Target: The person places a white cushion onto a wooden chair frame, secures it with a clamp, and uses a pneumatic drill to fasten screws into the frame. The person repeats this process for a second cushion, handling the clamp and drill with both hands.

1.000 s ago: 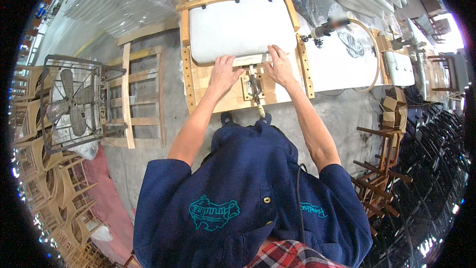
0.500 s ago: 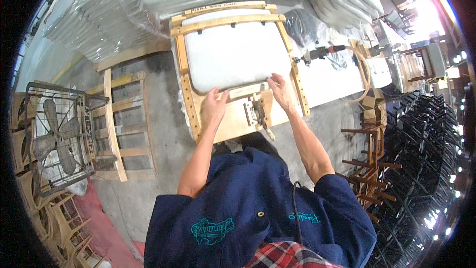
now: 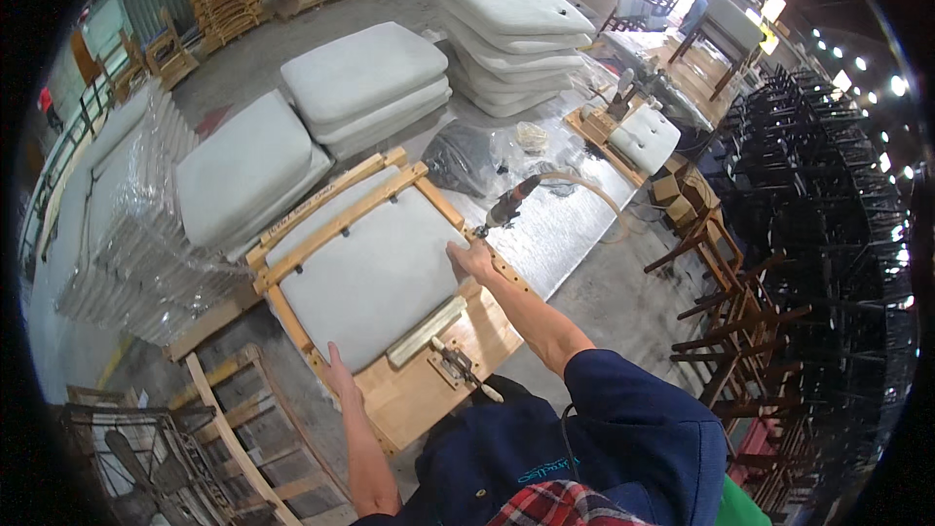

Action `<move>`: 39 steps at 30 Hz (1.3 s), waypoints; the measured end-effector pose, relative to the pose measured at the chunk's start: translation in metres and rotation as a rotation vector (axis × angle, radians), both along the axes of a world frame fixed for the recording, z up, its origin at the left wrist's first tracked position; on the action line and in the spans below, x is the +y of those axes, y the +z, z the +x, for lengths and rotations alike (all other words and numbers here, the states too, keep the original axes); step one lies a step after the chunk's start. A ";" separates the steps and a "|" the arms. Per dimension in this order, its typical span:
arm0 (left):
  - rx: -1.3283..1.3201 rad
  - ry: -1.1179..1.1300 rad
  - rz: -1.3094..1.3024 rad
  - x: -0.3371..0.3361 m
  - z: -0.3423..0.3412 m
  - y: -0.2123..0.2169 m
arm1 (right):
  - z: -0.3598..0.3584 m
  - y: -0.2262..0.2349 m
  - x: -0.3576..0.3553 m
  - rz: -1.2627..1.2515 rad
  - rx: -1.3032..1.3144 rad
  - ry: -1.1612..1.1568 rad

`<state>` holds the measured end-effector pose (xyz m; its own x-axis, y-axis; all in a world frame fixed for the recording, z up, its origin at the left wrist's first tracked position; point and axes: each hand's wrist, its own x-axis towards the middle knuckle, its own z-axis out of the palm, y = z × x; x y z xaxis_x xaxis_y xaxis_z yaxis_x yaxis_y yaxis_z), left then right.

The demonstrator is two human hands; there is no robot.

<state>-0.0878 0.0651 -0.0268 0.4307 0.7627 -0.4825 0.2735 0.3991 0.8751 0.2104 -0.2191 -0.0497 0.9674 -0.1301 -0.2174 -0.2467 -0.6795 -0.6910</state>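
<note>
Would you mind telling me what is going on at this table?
A person has both bare hands at a pale cushion lying in a wooden frame. The left hand is at its near left corner, and the right hand is at its right edge, close to a power tool; how firmly they press is hard to tell. A wooden bar lies along the cushion's near edge, with a clamp in front of it. More cushions are stacked beyond the frame.
</note>
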 end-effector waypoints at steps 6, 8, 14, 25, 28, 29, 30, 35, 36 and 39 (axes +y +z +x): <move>0.318 -0.046 0.264 0.003 0.013 0.025 | 0.002 0.020 0.012 -0.056 0.172 0.093; 0.330 -0.001 0.316 -0.004 0.018 0.030 | -0.001 0.027 0.014 -0.095 0.154 0.106; 0.347 -0.023 0.288 0.008 0.016 0.017 | -0.002 0.042 0.008 -0.149 0.143 0.184; 0.544 -0.100 0.251 -0.004 0.008 0.105 | -0.019 0.103 0.000 -0.105 0.153 0.188; 0.372 -0.065 0.304 0.021 -0.015 0.036 | -0.002 0.094 0.001 -0.203 0.322 0.348; 0.446 -0.069 0.301 0.007 0.002 0.050 | 0.011 0.074 -0.015 -0.257 0.371 0.394; 0.347 -0.058 0.263 0.009 0.013 0.035 | 0.034 0.050 -0.029 -0.323 0.320 0.450; 0.335 -0.208 0.096 0.039 0.021 0.080 | 0.037 0.073 0.009 -0.123 0.150 0.412; 0.325 -0.252 0.037 0.040 0.022 0.081 | 0.035 0.074 0.010 -0.131 0.118 0.418; 0.369 -0.152 -0.006 0.045 0.007 0.058 | 0.027 0.088 0.012 -0.201 0.092 0.449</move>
